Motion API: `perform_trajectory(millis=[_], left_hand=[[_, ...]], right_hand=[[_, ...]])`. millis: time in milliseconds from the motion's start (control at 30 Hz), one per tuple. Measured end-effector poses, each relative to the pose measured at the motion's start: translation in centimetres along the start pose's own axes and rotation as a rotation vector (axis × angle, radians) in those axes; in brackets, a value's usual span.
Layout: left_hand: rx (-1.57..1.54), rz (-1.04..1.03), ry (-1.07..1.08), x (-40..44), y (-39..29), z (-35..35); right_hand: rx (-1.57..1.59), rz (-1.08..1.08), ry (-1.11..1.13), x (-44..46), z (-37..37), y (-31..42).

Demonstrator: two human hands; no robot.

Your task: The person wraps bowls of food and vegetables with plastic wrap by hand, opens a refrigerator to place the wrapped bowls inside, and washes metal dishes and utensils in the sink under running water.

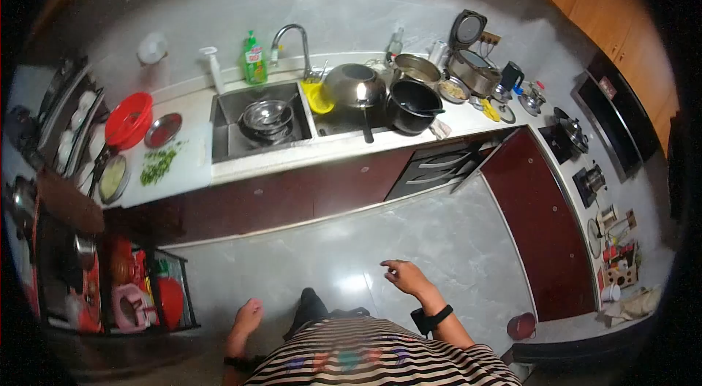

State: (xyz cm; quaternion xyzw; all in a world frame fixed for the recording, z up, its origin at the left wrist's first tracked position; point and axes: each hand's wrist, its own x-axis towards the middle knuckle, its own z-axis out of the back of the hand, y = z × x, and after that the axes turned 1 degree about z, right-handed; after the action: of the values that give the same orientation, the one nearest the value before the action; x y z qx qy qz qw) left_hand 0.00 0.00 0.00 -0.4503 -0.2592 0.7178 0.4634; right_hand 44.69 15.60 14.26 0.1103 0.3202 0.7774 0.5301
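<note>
Green bottle (254,63) near faucet (306,51); cooker lid (469,28) raised.

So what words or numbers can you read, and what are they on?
None can be read.
Label on the green bottle: too small and blurred.
Reddish sticker on the dark panel at the right: too blurred.
Coloured patches on the striped shirt: too blurred to tell.

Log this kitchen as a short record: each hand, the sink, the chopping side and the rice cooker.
Left hand: over the floor, touching nothing visible
Right hand: over the floor, empty, fingers partly bent
Sink: metal bowl in the left basin; tap behind
Chopping side: chopped greens on the white board, red basin behind
Rice cooker: lid open
</note>
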Motion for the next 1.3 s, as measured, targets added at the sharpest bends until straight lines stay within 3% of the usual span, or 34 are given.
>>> perform_trajectory(millis=[67, 167, 267, 367, 633, 800, 1000, 1300], left_hand=[[0.168, -0.150, -0.044, 3.2, -3.5, 1.1], [0.099, -0.097, 0.139, 9.8, -8.7, 2.8], [0.330, -0.248, 0.162, 15.7, -13.6, 4.6], [0.240, -0.279, 0.222, 18.9, -16.6, 4.5], [0.170, -0.243, 0.467, 23.0, -20.4, -3.4], [0.250, -0.335, 0.520, 24.6, -25.5, -9.8], [0.236, -0.351, 0.405, 25.9, -32.7, -18.2], [0.150, -0.219, 0.332, 26.9, -42.4, -24.6]], right_hand=[[-0.014, -0.073, -0.066, -0.7, 1.0, -0.8], [-0.044, -0.189, -0.126, 0.6, 4.0, -0.7], [0.031, -0.390, -0.178, 1.1, 5.0, -1.0], [0.062, -0.516, -0.207, -0.1, 4.3, -2.6], [0.159, -0.714, -0.306, -3.1, 5.0, -10.2], [0.178, -0.683, -0.398, -2.4, 9.0, -17.9], [0.103, -0.505, -0.458, 2.3, 19.6, -27.8], [0.087, -0.125, -0.332, 19.0, 31.1, -34.6]])
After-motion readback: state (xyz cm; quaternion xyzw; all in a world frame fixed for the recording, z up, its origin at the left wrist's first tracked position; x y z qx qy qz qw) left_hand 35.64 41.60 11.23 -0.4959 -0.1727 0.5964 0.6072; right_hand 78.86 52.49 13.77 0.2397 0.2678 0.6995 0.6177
